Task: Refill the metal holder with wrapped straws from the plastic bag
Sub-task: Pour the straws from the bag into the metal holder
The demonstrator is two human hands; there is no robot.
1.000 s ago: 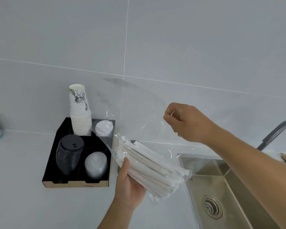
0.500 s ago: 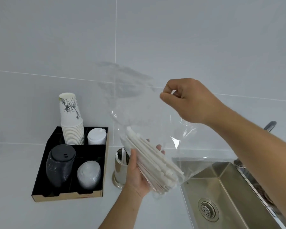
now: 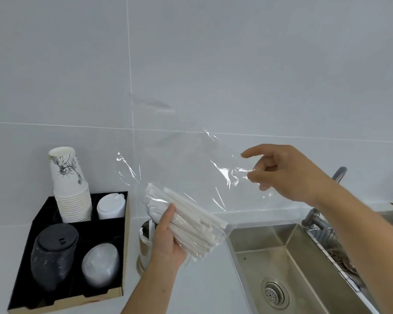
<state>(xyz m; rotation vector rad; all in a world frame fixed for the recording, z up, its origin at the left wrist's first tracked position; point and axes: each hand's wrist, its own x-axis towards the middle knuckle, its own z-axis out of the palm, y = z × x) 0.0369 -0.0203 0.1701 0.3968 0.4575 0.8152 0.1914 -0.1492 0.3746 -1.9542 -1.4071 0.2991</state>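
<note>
My left hand (image 3: 167, 240) grips a bundle of white wrapped straws (image 3: 186, 220) through the bottom of a clear plastic bag (image 3: 191, 168), held slanted above the counter. My right hand (image 3: 286, 172) pinches the bag's upper edge at the right, index finger stretched out, pulling the film taut. The round metal holder (image 3: 144, 243) stands on the counter just behind my left hand, partly hidden by it, with a few straws inside.
A black cardboard organizer (image 3: 125, 243) at the left holds a stack of paper cups (image 3: 69, 189), white lids (image 3: 110, 206), black lids (image 3: 53, 254) and clear lids (image 3: 100, 266). A steel sink (image 3: 288, 266) with a faucet (image 3: 320, 214) lies to the right. Tiled wall behind.
My right hand dropped lower and further right with the bag's edge, its index finger now extended. The straw bundle in my left hand stayed near the holder.
</note>
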